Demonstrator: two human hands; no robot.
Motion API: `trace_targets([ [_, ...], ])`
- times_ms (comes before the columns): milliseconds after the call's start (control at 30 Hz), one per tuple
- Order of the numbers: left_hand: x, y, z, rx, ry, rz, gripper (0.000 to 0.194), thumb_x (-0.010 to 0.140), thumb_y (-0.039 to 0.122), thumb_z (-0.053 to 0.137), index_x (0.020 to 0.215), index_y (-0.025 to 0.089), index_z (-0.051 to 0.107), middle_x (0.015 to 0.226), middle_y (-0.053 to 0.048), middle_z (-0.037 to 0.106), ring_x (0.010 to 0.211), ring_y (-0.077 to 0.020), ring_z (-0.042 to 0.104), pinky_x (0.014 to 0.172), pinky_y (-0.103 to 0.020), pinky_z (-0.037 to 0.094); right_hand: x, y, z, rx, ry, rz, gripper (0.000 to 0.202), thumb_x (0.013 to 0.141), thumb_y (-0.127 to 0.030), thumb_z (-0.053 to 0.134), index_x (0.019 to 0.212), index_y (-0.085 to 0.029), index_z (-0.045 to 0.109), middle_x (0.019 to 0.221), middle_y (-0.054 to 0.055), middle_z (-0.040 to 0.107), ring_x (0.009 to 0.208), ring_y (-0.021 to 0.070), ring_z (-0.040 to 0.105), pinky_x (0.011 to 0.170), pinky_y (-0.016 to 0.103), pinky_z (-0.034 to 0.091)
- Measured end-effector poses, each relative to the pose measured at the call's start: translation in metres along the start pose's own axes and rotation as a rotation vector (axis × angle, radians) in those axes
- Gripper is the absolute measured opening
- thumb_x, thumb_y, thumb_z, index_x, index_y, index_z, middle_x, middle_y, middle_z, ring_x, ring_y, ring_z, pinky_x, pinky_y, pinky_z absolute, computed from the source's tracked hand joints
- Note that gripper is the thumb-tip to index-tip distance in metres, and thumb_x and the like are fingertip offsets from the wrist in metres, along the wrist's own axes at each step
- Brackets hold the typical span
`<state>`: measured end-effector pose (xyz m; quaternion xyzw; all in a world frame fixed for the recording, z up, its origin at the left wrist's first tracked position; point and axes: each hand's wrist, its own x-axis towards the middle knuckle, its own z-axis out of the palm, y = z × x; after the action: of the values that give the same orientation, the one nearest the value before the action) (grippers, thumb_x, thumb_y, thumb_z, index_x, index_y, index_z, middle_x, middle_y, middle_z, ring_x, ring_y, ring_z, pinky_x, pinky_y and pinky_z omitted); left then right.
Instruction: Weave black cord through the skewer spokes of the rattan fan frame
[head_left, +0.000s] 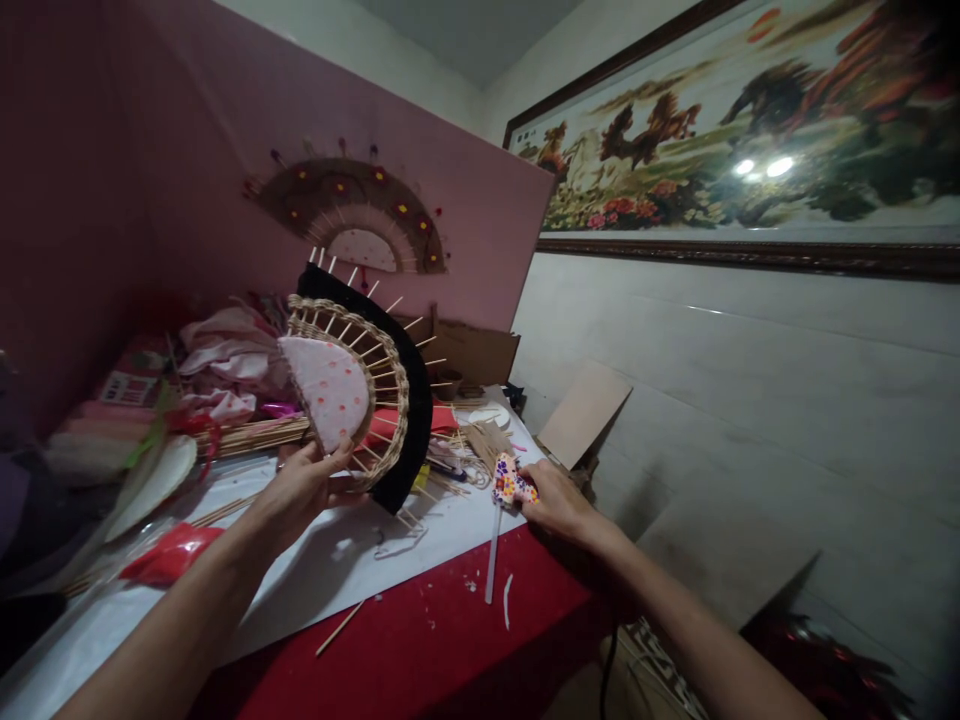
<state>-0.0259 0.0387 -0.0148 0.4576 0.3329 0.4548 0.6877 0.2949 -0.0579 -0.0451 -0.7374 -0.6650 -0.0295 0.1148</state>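
Observation:
My left hand (322,475) grips the lower edge of a fan-shaped craft (405,400), holding it tilted up above the table. The fan has a pale half-circle with reddish dots, a woven straw band, thin wooden sticks spreading outward and a black outer strip. To the right, my right hand (551,498) is closed round the handle of a flower-patterned hot glue gun (505,480), low over the table's edge. A translucent glue stick (493,565) extends from the gun toward me. My left fingertips are partly hidden behind the fan.
White paper (300,590) covers much of the red tablecloth (420,640). A red packet (171,553), a white plate (157,485), bundled sticks (255,436) and pink cloth (232,345) lie left. A finished-looking fan (360,215) hangs on a pink board. A black cord (609,665) hangs at right.

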Motion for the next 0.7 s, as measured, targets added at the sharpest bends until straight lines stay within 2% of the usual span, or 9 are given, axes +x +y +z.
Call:
trace_targets([
  [167, 0.000, 0.001, -0.002, -0.001, 0.013, 0.004, 0.034, 0.066, 0.019, 0.069, 0.095, 0.019, 0.053, 0.074, -0.003, 0.064, 0.061, -0.0217, 0.066, 0.054, -0.036, 0.055, -0.002, -0.003, -0.004, 0.038, -0.002, 0.004, 0.032, 0.071, -0.025, 0.054, 0.102, -0.014, 0.056, 0.097, 0.011, 0.062, 0.087, 0.0216, 0.056, 0.073, 0.027, 0.036],
  [333, 0.001, 0.002, -0.003, -0.007, 0.011, -0.003, 0.033, 0.066, 0.014, 0.068, 0.094, 0.019, 0.052, 0.072, -0.003, 0.064, 0.062, -0.0220, 0.066, 0.055, -0.037, 0.055, 0.004, -0.003, -0.015, 0.069, -0.024, 0.064, 0.034, 0.073, -0.029, 0.052, 0.103, -0.014, 0.053, 0.092, 0.012, 0.064, 0.079, 0.0220, 0.057, 0.065, 0.027, 0.034],
  [467, 0.002, 0.001, -0.005, -0.008, -0.002, 0.007, 0.031, 0.068, 0.018, 0.068, 0.095, 0.018, 0.052, 0.072, -0.004, 0.064, 0.061, -0.0212, 0.065, 0.054, -0.036, 0.055, 0.008, 0.002, -0.020, 0.190, -0.026, 0.076, 0.028, 0.074, -0.028, 0.048, 0.098, -0.014, 0.054, 0.092, 0.011, 0.064, 0.078, 0.0208, 0.057, 0.065, 0.027, 0.037],
  [600, 0.003, -0.001, -0.006, -0.006, -0.008, -0.006, 0.033, 0.068, 0.021, 0.068, 0.097, 0.017, 0.051, 0.073, -0.006, 0.065, 0.061, -0.0215, 0.065, 0.055, -0.036, 0.055, 0.009, 0.011, -0.019, 0.354, 0.084, 0.075, 0.025, 0.076, -0.029, 0.044, 0.096, -0.017, 0.055, 0.085, 0.006, 0.064, 0.074, 0.0182, 0.057, 0.063, 0.026, 0.040],
  [700, 0.002, -0.001, -0.006, -0.006, -0.005, -0.011, 0.032, 0.069, 0.023, 0.068, 0.095, 0.017, 0.051, 0.073, -0.006, 0.065, 0.061, -0.0214, 0.065, 0.054, -0.036, 0.055, 0.010, 0.018, -0.018, 0.479, 0.197, 0.125, 0.026, 0.079, -0.036, 0.042, 0.090, -0.018, 0.058, 0.071, 0.003, 0.062, 0.063, 0.0163, 0.056, 0.055, 0.025, 0.040],
])
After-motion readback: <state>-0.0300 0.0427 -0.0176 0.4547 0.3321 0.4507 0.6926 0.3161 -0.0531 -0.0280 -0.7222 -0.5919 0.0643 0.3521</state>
